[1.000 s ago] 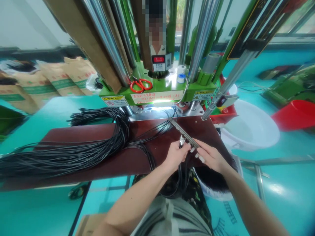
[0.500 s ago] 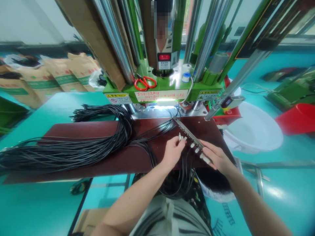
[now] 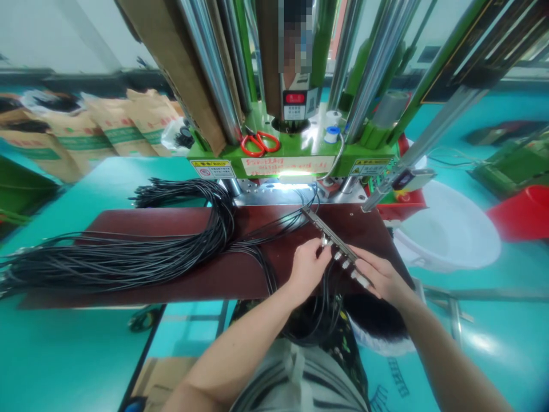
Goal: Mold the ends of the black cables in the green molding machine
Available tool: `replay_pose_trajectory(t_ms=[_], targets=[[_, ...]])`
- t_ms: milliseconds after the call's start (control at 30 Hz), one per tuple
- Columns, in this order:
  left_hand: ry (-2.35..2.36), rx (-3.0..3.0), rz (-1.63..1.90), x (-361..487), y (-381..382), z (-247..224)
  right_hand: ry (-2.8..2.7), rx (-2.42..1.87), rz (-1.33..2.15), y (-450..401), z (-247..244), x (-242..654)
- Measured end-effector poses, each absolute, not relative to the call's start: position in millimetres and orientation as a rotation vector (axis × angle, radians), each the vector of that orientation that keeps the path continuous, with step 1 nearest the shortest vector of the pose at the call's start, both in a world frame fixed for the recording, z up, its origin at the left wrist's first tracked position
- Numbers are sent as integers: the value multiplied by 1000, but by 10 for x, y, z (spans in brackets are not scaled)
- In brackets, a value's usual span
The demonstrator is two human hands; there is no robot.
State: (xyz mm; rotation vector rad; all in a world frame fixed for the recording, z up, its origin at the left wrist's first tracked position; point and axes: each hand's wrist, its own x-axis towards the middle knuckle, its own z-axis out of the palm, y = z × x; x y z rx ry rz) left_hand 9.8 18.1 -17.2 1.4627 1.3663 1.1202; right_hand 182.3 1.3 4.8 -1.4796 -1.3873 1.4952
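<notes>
A long metal bar-shaped fixture point(image 3: 332, 236) slants over the brown board, several silver connectors point(image 3: 345, 264) seated along its near side. My right hand point(image 3: 381, 276) is closed around its lower right end. Black cables hang from those connectors down toward my lap. With thumb and fingers pinched, my left hand point(image 3: 309, 264) holds a small silver cable connector point(image 3: 325, 241) against the fixture's edge, near its middle. A thick bundle of black cables point(image 3: 124, 260) lies across the board to the left of my hands.
A green press machine point(image 3: 283, 151) stands straight ahead, red-handled scissors point(image 3: 260, 143) and a blue-and-white spool point(image 3: 331, 134) on its ledge. The brown board point(image 3: 253, 286) spans its front. A white tub point(image 3: 450, 229) and red bucket point(image 3: 521, 213) are at right; paper sacks point(image 3: 109, 127) stand left.
My left hand has brought the connector right and up against the fixture. My right hand keeps its hold on the fixture. The whole view has shifted slightly.
</notes>
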Motion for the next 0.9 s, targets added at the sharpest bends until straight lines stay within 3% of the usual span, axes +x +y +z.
replay_pose_trajectory(t_ms=[167, 333, 467, 700, 900], targets=[[1380, 1437, 1127, 71, 204, -213, -1688, -1480, 1283, 25, 25, 1816], [1234, 1297, 1202, 7, 186, -89, -1498, -1442, 1395, 33, -38, 1845], [1049, 846, 1431, -59, 182, 39, -1263, -1469, 1516, 22, -17, 1847], [997, 661, 1072, 2, 242, -68, -1194, -1455, 1589, -1, 50, 1816], [983, 676, 1083, 24, 274, -89, -1425, -1470, 1479, 20, 106, 1808]])
